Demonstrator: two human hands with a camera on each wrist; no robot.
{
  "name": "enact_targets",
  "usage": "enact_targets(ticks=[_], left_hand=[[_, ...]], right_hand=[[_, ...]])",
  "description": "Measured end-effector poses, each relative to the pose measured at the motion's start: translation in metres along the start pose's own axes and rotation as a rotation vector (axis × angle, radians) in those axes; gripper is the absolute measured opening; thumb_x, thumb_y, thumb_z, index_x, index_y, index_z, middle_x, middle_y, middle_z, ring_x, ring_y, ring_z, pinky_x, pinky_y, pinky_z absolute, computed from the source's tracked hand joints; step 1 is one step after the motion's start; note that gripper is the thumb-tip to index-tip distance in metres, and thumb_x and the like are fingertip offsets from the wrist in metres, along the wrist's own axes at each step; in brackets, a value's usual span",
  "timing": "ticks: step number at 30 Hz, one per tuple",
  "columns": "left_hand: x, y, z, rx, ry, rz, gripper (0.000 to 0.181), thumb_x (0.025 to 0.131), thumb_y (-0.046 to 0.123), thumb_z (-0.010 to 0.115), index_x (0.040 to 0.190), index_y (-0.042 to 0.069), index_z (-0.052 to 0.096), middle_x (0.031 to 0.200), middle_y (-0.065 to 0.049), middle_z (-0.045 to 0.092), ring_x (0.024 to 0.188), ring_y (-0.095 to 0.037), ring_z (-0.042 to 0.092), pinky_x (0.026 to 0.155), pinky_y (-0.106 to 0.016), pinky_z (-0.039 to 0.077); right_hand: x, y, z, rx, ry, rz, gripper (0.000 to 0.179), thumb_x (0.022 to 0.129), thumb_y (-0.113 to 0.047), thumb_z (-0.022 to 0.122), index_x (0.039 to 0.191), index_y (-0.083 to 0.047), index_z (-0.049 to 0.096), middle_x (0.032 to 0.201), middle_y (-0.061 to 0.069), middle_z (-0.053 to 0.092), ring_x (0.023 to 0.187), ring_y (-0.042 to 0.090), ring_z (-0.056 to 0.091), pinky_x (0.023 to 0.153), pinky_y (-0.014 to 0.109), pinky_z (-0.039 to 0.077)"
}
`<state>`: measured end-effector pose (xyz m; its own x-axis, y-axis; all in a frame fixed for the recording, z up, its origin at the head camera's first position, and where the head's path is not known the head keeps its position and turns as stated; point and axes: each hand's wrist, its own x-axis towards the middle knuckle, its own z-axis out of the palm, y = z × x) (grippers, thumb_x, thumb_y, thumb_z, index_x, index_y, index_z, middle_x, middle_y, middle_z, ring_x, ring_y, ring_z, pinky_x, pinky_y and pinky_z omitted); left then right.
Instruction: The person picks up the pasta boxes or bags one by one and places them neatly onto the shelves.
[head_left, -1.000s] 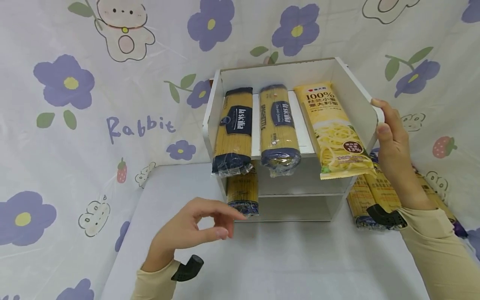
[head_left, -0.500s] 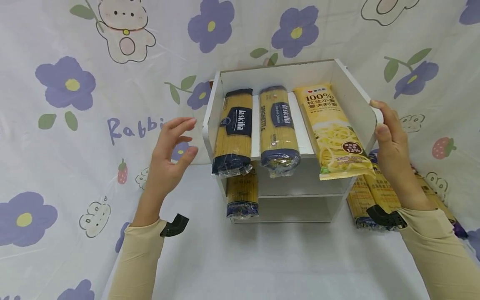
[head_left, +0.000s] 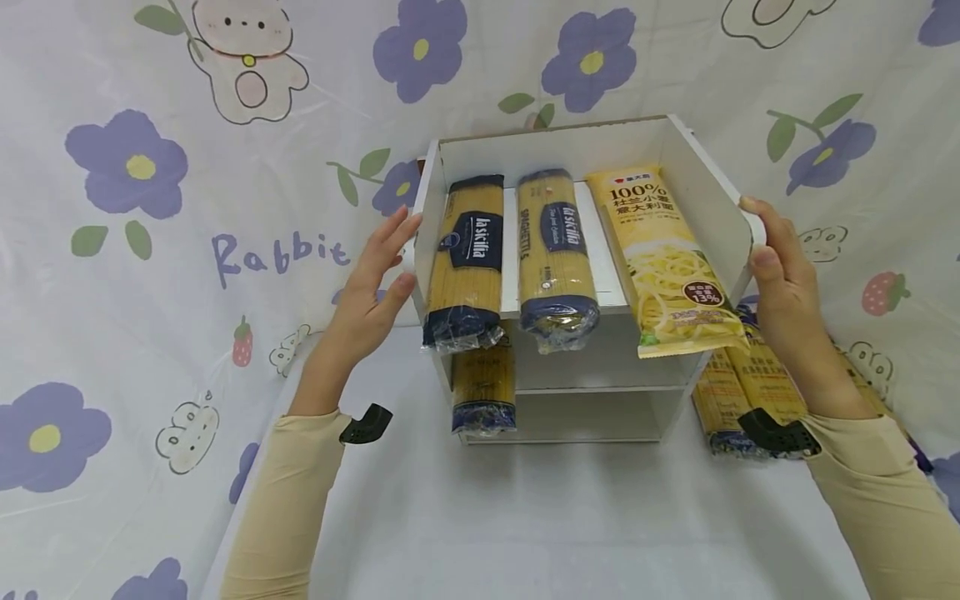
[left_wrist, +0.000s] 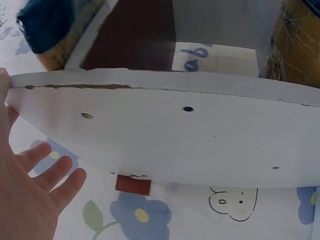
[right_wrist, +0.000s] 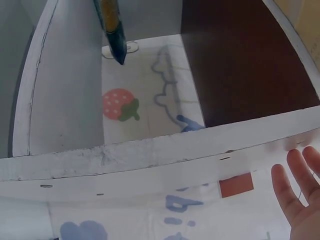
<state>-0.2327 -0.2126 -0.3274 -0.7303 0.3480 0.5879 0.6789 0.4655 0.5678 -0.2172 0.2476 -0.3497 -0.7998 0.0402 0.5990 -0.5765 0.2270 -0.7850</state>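
White shelf (head_left: 701, 196): coated board by its look, smooth with a low satin sheen; front edge chipped, showing rough brown in the left wrist view
Brown panel (left_wrist: 135, 35): smooth and matt, material hard to tell
Pasta packs (head_left: 555, 250): clear glossy plastic film, crinkled and shiny at the ends
Yellow packet (head_left: 663, 258): printed plastic film, soft shine, flat sealed end
Backdrop (head_left: 495, 50): thin printed sheet, cloth-like, creased with a faint sheen
Tabletop (head_left: 540, 517): smooth, matt
Sleeves (head_left: 281, 500): soft matt cloth, finely creased
Wrist mounts (head_left: 367, 423): hard matt plastic, seemingly
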Motion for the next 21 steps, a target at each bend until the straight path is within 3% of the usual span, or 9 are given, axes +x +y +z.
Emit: enact_targets(ticks=[5,9,12,15,18,21], left_hand=[[0.001,-0.003,0.004,0.015,0.022,-0.041,0.078,0.09,0.077,0.036,0.153,0.031,0.037,0.164,0.008,0.027,0.15,-0.016,0.03,0.114,-0.053,0.039],[0.001,-0.001,0.008,0.015,0.025,-0.07,0.079,0.088,0.08,0.034,0.153,0.034,0.035,0.162,0.008,0.031,0.149,-0.017,0.032,0.114,-0.053,0.04],[0.0,0.0,0.01,0.011,0.036,-0.084,0.081,0.087,0.082,0.032,0.153,0.034,0.035,0.161,0.008,0.033,0.148,-0.019,0.035,0.114,-0.053,0.04],[-0.001,0.0,0.01,-0.001,0.037,-0.103,0.083,0.084,0.084,0.032,0.152,0.037,0.035,0.161,0.009,0.034,0.145,-0.024,0.038,0.113,-0.054,0.041],[-0.002,0.0,0.009,-0.006,0.027,-0.125,0.082,0.083,0.086,0.032,0.152,0.041,0.033,0.161,0.009,0.034,0.143,-0.031,0.041,0.112,-0.056,0.042],[-0.002,0.0,0.01,-0.003,0.02,-0.139,0.082,0.082,0.086,0.032,0.151,0.043,0.032,0.161,0.009,0.034,0.141,-0.034,0.042,0.111,-0.056,0.043]], right_hand=[[-0.004,0.006,-0.008,0.033,-0.04,0.032,0.052,0.105,-0.047,0.039,0.151,-0.023,0.043,0.14,-0.005,0.055,0.116,0.009,0.053,0.089,0.016,0.042],[-0.015,0.024,-0.02,0.006,-0.053,0.083,0.054,0.105,-0.05,0.033,0.152,-0.024,0.04,0.123,-0.006,0.066,0.107,0.007,0.059,0.085,0.012,0.046],[-0.026,0.045,-0.028,-0.083,-0.053,0.147,0.05,0.107,-0.043,0.032,0.154,-0.025,0.036,0.107,-0.016,0.065,0.095,0.002,0.061,0.082,0.009,0.049],[-0.041,0.069,-0.037,-0.222,-0.09,0.261,0.049,0.108,-0.038,0.031,0.157,-0.031,0.026,0.112,-0.024,0.057,0.095,-0.01,0.056,0.078,0.004,0.046],[-0.058,0.095,-0.046,-0.371,-0.159,0.383,0.052,0.108,-0.041,0.032,0.158,-0.037,0.017,0.126,-0.008,0.055,0.096,-0.014,0.049,0.077,0.01,0.047],[-0.073,0.117,-0.052,-0.425,-0.224,0.479,0.057,0.107,-0.042,0.032,0.16,-0.031,0.013,0.139,0.023,0.048,0.108,0.011,0.057,0.083,0.033,0.055]])
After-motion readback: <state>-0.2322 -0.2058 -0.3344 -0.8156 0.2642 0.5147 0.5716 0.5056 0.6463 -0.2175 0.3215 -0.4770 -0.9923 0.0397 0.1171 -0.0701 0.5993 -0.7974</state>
